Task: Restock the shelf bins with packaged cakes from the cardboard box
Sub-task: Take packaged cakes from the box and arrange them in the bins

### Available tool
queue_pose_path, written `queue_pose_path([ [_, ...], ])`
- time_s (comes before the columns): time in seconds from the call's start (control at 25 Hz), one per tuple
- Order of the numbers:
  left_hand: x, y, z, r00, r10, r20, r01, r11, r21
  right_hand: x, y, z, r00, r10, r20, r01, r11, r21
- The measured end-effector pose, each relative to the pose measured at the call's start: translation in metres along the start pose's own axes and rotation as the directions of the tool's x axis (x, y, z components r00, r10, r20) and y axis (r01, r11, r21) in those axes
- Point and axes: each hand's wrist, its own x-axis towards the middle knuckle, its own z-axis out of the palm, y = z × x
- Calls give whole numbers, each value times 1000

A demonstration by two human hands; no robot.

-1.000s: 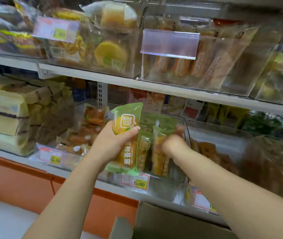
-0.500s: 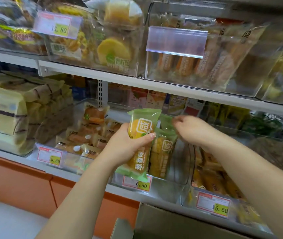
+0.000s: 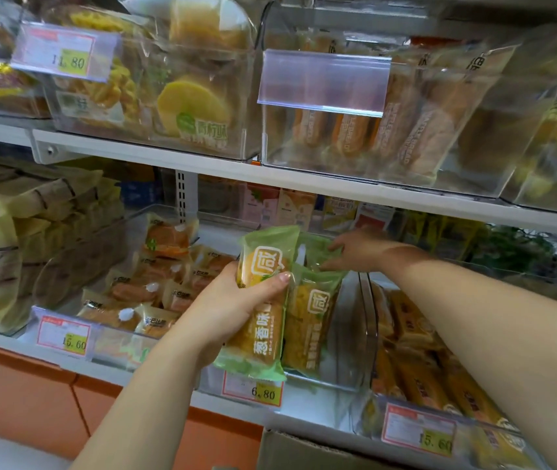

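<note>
Cake (image 3: 265,337) in a green wrapper sits in my left hand (image 3: 233,303), fingers curled round its middle and thumb across the printed face. I hold it just in front of the clear bin (image 3: 350,334), with its bottom seal hanging over the price tag (image 3: 253,391). Its long axis runs nearly upright, top seal up and leaning a little to the right, print towards me.

A second ago my right hand (image 3: 358,251) was low among the standing cakes (image 3: 311,320). Now it has risen and reaches to their top seals at the back of the bin. Its fingers lie on the green film, but I cannot tell whether they pinch it or only press. My left hand has also brought its cake closer to the bin front. I judge the row is being pushed back to open a slot for this one.

Below the shelf (image 3: 297,410), the cardboard box (image 3: 304,449) waits.
</note>
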Motion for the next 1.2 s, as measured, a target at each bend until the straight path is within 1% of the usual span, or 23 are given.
queue_pose_path([
  [0.08, 3, 1, -1, 1000, -9, 18, 9, 999, -35, 15, -3, 5, 997, -29, 69, 35, 996, -84],
  [0.12, 5, 1, -2, 1000, -17, 25, 18, 999, -43, 21, -4, 6, 996, -52, 74, 58, 995, -81],
  [0.16, 6, 1, -3, 999, -27, 31, 29, 998, -49, 26, -5, 7, 996, -72, 53, 74, 997, -30],
  [0.2, 7, 1, -3, 999, -35, 36, 36, 998, -52, 31, -6, 8, 996, -88, 10, 87, 994, 59],
  [0.28, 10, 1, -3, 999, -33, 28, 34, 998, -46, 37, -8, 12, 988, -100, -121, 125, 968, 218],
  [0.32, 12, 0, -3, 999, -29, 19, 30, 999, -42, 40, -9, 15, 981, -99, -169, 141, 954, 264],
  [0.36, 14, -1, -2, 1000, -25, 13, 25, 999, -38, 41, -10, 18, 978, -95, -188, 148, 944, 294],
  [0.44, 15, -1, -1, 1000, -17, -2, 17, 999, -27, 42, -13, 26, 983, -94, -159, 141, 939, 312],
  [0.48, 14, -1, -1, 1000, -15, -9, 15, 1000, -19, 42, -13, 27, 986, -100, -132, 135, 948, 289],
  [0.52, 14, -1, -1, 1000, -11, -17, 11, 1000, -12, 38, -14, 24, 985, -106, -136, 139, 956, 260],
  [0.68, 12, -3, -2, 999, 13, -36, -12, 1000, 12, -2, -15, 1, 955, -76, -286, 131, 975, 180],
  [0.72, 12, -4, -1, 999, 16, -49, -15, 1000, 25, -19, -17, -3, 968, -93, -233, 130, 980, 152],
  [0.8, 12, -6, 0, 997, 23, -73, -18, 998, 59, -44, -26, 1, 993, -114, -41, 115, 993, 34],
  [0.84, 12, -6, 1, 996, 23, -83, -17, 997, 71, -50, -31, 9, 994, -109, 18, 109, 993, -48],
  [0.88, 11, -6, 1, 995, 24, -92, -17, 997, 77, -53, -36, 16, 995, -93, 44, 97, 992, -84],
  [0.92, 10, -6, 2, 995, 28, -94, -21, 997, 77, -54, -40, 18, 996, -73, 44, 76, 995, -72],
  [0.96, 9, -7, 2, 995, 36, -90, -29, 996, 80, -53, -41, 13, 999, -34, 42, 35, 999, -19],
  [1.0, 9, -8, 1, 995, 42, -85, -35, 996, 84, -53, -40, 4, 999, 16, 41, -17, 999, 33],
  [1.04, 10, -9, 0, 995, 49, -86, -42, 996, 84, -54, -38, -8, 996, 68, 52, -70, 996, 49],
  [1.12, 11, -11, -1, 994, 52, -95, -44, 996, 79, -56, -34, -25, 988, 148, 51, -148, 989, -4],
  [1.2, 12, -12, -1, 994, 55, -90, -48, 995, 84, -52, -33, -24, 981, 191, -26, -193, 974, -122],
])
